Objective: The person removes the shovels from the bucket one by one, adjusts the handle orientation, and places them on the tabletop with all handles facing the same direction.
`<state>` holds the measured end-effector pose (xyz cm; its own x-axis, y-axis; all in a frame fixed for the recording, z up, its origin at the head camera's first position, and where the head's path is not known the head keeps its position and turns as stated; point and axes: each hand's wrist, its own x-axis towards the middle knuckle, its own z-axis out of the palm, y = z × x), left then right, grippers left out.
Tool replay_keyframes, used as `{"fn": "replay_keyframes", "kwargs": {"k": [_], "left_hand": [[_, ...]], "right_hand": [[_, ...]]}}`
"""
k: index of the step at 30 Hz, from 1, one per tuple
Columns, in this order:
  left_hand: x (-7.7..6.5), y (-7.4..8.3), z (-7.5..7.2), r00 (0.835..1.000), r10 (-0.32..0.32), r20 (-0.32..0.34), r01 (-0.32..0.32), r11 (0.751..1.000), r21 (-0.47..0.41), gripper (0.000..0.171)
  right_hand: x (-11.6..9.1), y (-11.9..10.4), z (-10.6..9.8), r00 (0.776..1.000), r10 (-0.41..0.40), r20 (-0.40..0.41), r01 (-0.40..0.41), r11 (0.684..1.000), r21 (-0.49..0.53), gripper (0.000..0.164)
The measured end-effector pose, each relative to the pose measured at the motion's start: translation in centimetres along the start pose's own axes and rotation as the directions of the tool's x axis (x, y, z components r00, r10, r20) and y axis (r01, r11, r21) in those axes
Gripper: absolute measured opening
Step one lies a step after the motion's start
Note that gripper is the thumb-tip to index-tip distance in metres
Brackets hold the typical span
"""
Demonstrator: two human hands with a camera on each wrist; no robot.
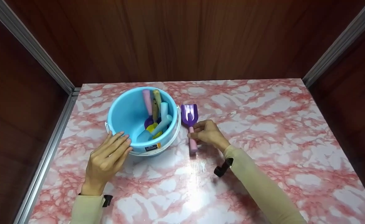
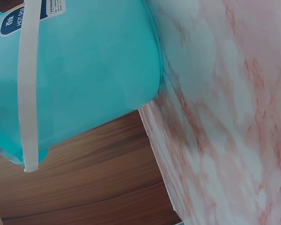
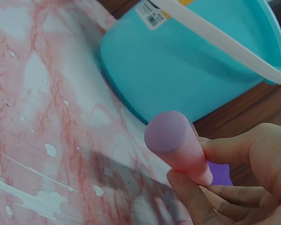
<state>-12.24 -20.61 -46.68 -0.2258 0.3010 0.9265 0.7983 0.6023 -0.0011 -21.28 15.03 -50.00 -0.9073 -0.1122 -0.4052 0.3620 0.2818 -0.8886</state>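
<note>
The right hand (image 1: 210,133) pinches the pink cylindrical handle of a purple-bladed toy shovel (image 1: 191,123), just right of a round light-blue plastic bucket (image 1: 123,115). The left hand (image 1: 106,158) rests extended fingers on the bucket's near rim. Caution: a fingertip-only hold may let the shovel twist; excess pressure on one rim side may tip the bucket. Obstructions: the flat white carrying strap (image 3: 225,42) along the bucket's wall, and pastel-handled toy tools (image 1: 163,123) crowding its right interior.

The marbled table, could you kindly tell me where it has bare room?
The table is bare right of the right hand, and in front between both sleeves. It is crowded around the blue bucket, left hand and purple shovel.
</note>
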Motion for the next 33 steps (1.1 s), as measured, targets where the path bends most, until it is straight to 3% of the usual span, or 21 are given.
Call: {"fn": "replay_keyframes", "kwargs": {"k": [17,24,33], "left_hand": [[-0.1,0.0,0.2,1.0,-0.001,0.012,0.002,1.0,-0.004,0.023],[0.0,0.0,0.0,1.0,-0.009,0.01,0.009,1.0,0.0,0.023],[-0.1,0.0,-0.1,1.0,-0.018,0.01,0.018,1.0,0.007,0.024]], "right_hand": [[0.6,0.5,0.1,1.0,0.025,-0.019,-0.026,0.999,-0.042,0.048],[1.0,1.0,0.0,0.999,-0.025,-0.034,0.021,0.991,-0.129,0.045],[1.1,0.9,0.0,0.999,-0.04,-0.028,0.035,0.986,-0.161,0.039]]}}
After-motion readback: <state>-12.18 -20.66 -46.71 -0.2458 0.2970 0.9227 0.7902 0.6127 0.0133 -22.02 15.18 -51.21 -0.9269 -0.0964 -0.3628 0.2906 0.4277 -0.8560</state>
